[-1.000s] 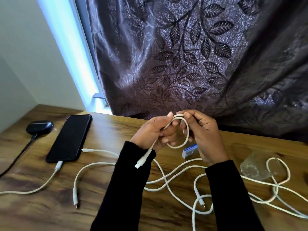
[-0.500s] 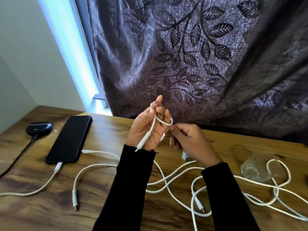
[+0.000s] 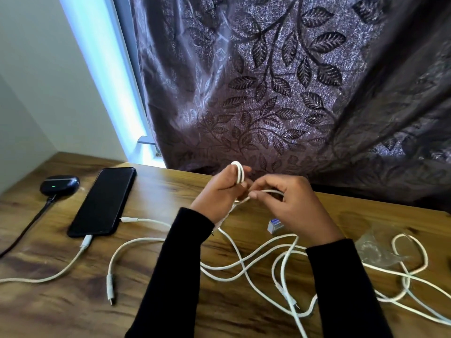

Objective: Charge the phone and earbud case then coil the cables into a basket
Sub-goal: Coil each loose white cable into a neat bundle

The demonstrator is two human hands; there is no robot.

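Above the brown wood-grain table (image 3: 170,189), the left hand (image 3: 218,195) holds a small coil of thin white cable (image 3: 238,174) looped over its raised fingers, while the right hand (image 3: 292,206) pinches the same cable's running length at 3 o'clock of the coil. More loose white cables (image 3: 244,267) sprawl at 6 o'clock of the hands. A black slab phone (image 3: 103,201) lies at 9 o'clock, a white plug (image 3: 86,241) in its near end; the dark rounded earbud case (image 3: 59,184) sits beyond it on a black lead (image 3: 29,225), green light showing. A purple leaf-patterned curtain (image 3: 292,93) hangs at 12 o'clock
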